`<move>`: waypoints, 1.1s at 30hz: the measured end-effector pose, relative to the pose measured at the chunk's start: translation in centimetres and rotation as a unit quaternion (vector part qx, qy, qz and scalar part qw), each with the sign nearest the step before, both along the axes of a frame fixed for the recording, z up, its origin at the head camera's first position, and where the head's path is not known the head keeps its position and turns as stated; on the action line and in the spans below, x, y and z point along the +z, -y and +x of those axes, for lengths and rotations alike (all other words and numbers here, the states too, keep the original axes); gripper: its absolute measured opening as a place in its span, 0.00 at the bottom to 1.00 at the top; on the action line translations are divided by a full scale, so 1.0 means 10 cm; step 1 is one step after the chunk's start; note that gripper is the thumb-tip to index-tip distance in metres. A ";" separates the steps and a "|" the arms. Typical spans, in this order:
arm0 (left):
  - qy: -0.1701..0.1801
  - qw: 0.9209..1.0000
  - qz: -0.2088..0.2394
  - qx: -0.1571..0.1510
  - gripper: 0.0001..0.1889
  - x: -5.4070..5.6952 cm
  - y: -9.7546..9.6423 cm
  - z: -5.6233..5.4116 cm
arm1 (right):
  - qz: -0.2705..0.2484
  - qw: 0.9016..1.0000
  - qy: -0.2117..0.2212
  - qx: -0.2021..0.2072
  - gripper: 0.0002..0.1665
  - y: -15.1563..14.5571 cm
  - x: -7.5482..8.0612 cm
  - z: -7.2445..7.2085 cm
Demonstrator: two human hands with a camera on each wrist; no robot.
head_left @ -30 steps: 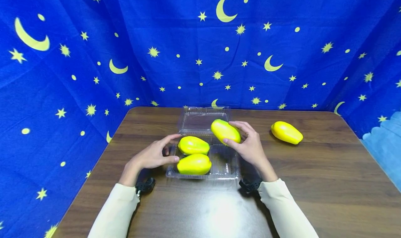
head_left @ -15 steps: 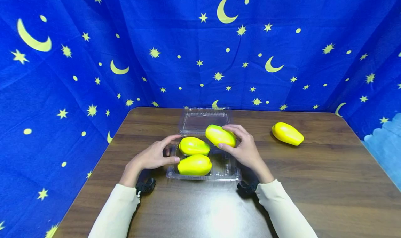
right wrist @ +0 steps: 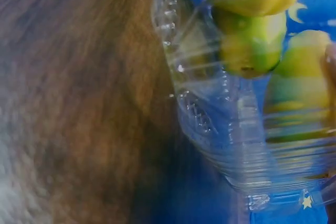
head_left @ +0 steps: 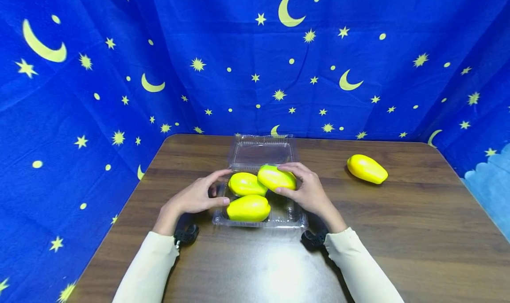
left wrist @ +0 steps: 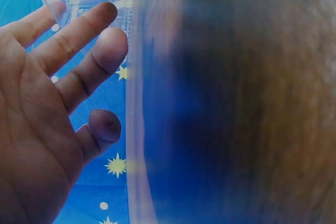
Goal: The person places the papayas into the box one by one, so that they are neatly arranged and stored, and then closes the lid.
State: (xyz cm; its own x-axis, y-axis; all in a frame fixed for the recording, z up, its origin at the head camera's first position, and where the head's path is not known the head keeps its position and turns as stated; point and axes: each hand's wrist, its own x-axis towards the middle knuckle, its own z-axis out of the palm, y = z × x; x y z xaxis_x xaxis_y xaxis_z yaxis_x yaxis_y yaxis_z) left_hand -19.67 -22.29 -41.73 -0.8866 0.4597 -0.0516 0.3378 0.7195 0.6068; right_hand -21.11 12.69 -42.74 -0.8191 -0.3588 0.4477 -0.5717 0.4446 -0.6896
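Note:
In the head view, my right hand (head_left: 307, 190) grips a yellow-green papaya (head_left: 275, 177) between thumb and fingers, at the back of a clear plastic clamshell box (head_left: 259, 224). The held papaya overlaps the right end of a second papaya (head_left: 245, 184) inside the box. A third papaya (head_left: 249, 208) lies in front of that one, on the left side. My left hand (head_left: 195, 196) is at the box's left edge, thumb and forefinger spread apart; its fingers (left wrist: 79, 80) hold nothing in the left wrist view. Through the clear wall, the right wrist view shows the held papaya (right wrist: 296, 98).
Another papaya (head_left: 367, 169) lies on the wooden table (head_left: 398, 232), right of the box. The box's lid (head_left: 263, 152) is folded back toward the rear table edge. A blue cloth (head_left: 223, 41) with moons and stars hangs behind and on the sides.
My right hand has carried its papaya leftward and down, from over the box's back right to against the rear papaya. My left hand has stayed at the left edge.

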 end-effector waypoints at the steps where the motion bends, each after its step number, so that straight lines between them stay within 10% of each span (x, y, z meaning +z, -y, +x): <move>1: 0.001 1.000 0.000 0.000 0.43 0.01 -0.01 0.00 | 0.004 1.000 -0.003 -0.001 0.32 0.00 0.00 0.00; 33: -0.005 1.000 0.001 -0.006 0.43 0.02 -0.01 0.00 | 0.105 0.994 -0.010 -0.026 0.39 -0.03 0.07 0.03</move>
State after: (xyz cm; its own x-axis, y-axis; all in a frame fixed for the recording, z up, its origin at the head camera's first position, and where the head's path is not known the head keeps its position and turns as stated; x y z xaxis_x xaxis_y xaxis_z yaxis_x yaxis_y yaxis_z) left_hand -19.63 -22.21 -41.54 -0.8816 0.4702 -0.0418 0.3522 0.7141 0.6050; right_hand -20.77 13.02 -42.03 -0.8307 -0.4027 0.3843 -0.5567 0.6067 -0.5675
